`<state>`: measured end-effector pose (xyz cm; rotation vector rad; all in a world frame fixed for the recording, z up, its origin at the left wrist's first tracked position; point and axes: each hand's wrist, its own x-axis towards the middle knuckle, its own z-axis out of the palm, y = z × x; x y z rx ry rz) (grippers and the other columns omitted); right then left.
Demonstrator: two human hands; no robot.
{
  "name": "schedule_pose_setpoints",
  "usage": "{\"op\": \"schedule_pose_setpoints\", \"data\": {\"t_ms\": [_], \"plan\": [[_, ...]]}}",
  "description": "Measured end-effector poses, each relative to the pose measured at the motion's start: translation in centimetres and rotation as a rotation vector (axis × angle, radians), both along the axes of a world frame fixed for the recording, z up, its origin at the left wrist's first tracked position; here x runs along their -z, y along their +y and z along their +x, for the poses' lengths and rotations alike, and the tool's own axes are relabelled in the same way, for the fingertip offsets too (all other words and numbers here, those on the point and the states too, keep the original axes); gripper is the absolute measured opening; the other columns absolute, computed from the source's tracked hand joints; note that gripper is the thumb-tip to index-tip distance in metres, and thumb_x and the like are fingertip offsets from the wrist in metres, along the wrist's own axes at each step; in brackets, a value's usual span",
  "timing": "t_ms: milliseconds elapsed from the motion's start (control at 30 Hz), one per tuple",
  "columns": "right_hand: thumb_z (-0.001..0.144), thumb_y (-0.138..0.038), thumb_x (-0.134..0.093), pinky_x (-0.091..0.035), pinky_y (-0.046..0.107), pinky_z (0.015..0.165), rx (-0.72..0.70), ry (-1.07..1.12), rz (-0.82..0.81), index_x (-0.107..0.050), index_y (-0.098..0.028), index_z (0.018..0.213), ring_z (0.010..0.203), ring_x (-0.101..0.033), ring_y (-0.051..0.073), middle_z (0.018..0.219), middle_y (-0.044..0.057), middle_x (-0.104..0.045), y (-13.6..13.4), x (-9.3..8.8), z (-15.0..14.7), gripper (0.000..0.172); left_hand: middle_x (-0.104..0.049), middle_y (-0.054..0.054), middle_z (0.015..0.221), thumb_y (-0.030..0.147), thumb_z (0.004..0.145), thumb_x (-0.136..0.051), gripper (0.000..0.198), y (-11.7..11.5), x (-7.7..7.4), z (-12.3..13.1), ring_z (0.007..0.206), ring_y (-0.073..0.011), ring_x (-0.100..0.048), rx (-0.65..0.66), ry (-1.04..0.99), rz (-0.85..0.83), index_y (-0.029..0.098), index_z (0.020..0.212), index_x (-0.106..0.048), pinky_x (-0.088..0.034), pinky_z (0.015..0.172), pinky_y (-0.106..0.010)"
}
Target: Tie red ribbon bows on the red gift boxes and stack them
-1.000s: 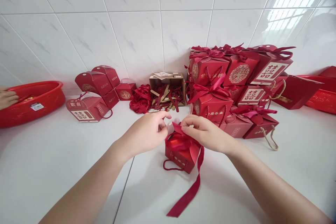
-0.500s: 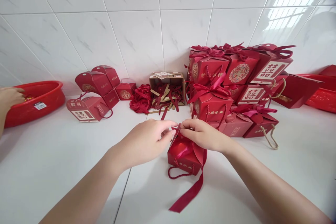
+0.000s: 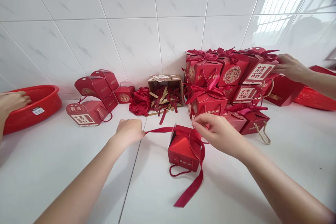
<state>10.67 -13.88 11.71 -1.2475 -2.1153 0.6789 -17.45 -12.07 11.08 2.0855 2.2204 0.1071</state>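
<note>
With the red box point(image 3: 181, 160) as my dial's centre, upright on the surface point(image 3: 154, 189), my left hand point(image 3: 130, 130) is clenched at ten o'clock, gripping one end of the ribbon point(image 3: 160, 130), which runs nearly straight to the box. My right hand point(image 3: 214, 129) hovers at two o'clock, fingers half curled, holding nothing I can see; whether a fingertip touches the flap point(image 3: 195, 142), I cannot tell. The loose tail point(image 3: 191, 191) trails to six o'clock. I judge I should pull low and evenly, steadying the box with my right palm, keep the ribbon flat, close the dark gap at ten o'clock before tightening, and leave the rope handle point(image 3: 180, 174) at seven untangled.
</note>
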Motion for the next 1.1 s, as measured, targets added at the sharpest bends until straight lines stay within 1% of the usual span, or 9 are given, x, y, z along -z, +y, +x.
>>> {"op": "schedule_pose_setpoints", "data": {"t_ms": [100, 167, 267, 367, 567, 733, 833, 967, 1100], "plan": [[0.09, -0.05, -0.044, -0.04, 0.029, 0.056, 0.061, -0.19, -0.112, -0.058, -0.021, 0.071, 0.063, -0.056, 0.017, 0.07, 0.002, -0.064, -1.3, 0.7, 2.6, 0.038, -0.064, -0.018, 0.076, 0.033, 0.059, -0.065, 0.017, -0.1, 1.8, -2.0, 0.094, -0.0435, -0.055, -0.038, 0.028, 0.042, 0.018, 0.054, -0.058, -0.034, 0.084, -0.055], [0.088, -0.058, -0.045, -0.042, 0.031, 0.06, 0.031, -0.229, -0.23, -0.062, -0.021, 0.075, 0.068, -0.059, 0.02, 0.075, 0.004, -0.067, -1.6, 1.9, 3.7, 0.043, -0.065, -0.016, 0.097, 0.045, 0.07, -0.059, 0.028, -0.5, 2.5, -1.6, 0.104, -0.0388, -0.054, 0.037, -0.088, 0.057, 0.019, 0.077, -0.066, -0.037, 0.088, -0.05], [0.082, -0.061, -0.055, -0.046, 0.031, 0.069, -0.07, -0.077, -0.374, -0.065, -0.02, 0.084, 0.08, -0.061, 0.022, 0.089, 0.006, -0.068, -1.4, 4.2, 3.9, 0.042, -0.063, -0.007, 0.11, 0.055, 0.084, -0.042, 0.04, -1.2, 3.0, 1.6, 0.104, -0.0258, -0.057, 0.208, -0.581, 0.042, 0.023, 0.098, -0.061, -0.044, 0.088, -0.036], [0.082, -0.058, -0.058, -0.047, 0.031, 0.075, -0.156, 0.176, -0.458, -0.065, -0.018, 0.087, 0.084, -0.06, 0.021, 0.094, 0.006, -0.068, -1.5, 5.8, 3.1, 0.041, -0.062, -0.005, 0.108, 0.054, 0.086, -0.045, 0.036, -2.3, 3.5, 5.6, 0.101, -0.023, -0.057, 0.231, -0.937, 0.059, 0.022, 0.096, -0.057, -0.045, 0.087, -0.033], [0.084, -0.049, -0.062, -0.045, 0.03, 0.079, -0.28, 0.487, -0.647, -0.064, -0.014, 0.093, 0.08, -0.059, 0.016, 0.085, 0.005, -0.066, -2.4, 6.2, 3.8, 0.036, -0.053, -0.009, 0.119, 0.052, 0.082, -0.056, 0.041, -6.0, 4.3, 8.6, 0.095, -0.021, -0.056, 0.103, -1.034, -0.008, 0.024, 0.11, -0.046, -0.048, 0.075, -0.03], [0.081, -0.053, -0.063, -0.032, 0.021, 0.049, -0.157, 0.408, -0.707, -0.061, -0.016, 0.091, 0.05, -0.043, 0.009, 0.057, -0.005, -0.049, -2.4, 5.8, 6.2, 0.038, -0.058, -0.001, 0.088, 0.056, 0.084, -0.051, 0.034, -7.6, 2.1, 7.3, 0.076, -0.0169, -0.054, 0.108, -1.05, -0.354, 0.023, 0.087, -0.05, -0.042, 0.066, -0.026], [0.078, -0.05, -0.067, -0.029, 0.022, 0.048, -0.078, 0.33, -0.536, -0.061, -0.017, 0.081, 0.053, -0.04, 0.009, 0.061, -0.004, -0.048, -2.4, 5.5, 6.8, 0.033, -0.053, 0.0, 0.077, 0.052, 0.086, -0.049, 0.031, -8.1, 0.8, 6.6, 0.073, -0.0163, -0.05, 0.074, -1.094, -0.429, 0.022, 0.077, -0.05, -0.036, 0.06, -0.023], [0.081, -0.04, -0.064, -0.035, 0.026, 0.052, 0.045, 0.218, -0.011, -0.059, -0.019, 0.073, 0.057, -0.044, 0.012, 0.065, 0.0, -0.054, -2.5, 5.0, 7.0, 0.023, -0.038, 0.005, 0.068, 0.045, 0.087, -0.051, 0.031, -8.9, -0.1, 6.3, 0.061, -0.012, -0.034, 0.196, -0.975, -0.441, 0.021, 0.07, -0.041, -0.027, 0.055, -0.023], [0.085, -0.022, -0.056, -0.037, 0.027, 0.053, -0.014, 0.078, 0.436, -0.058, -0.022, 0.078, 0.059, -0.047, 0.013, 0.07, 0.002, -0.055, -2.9, 4.7, 7.7, 0.007, -0.042, 0.005, 0.072, 0.037, 0.087, -0.053, 0.02, -9.2, -0.1, 6.0, 0.064, -0.0125, -0.037, 0.303, -0.799, -0.19, 0.023, 0.076, -0.043, -0.032, 0.06, -0.024]]}}
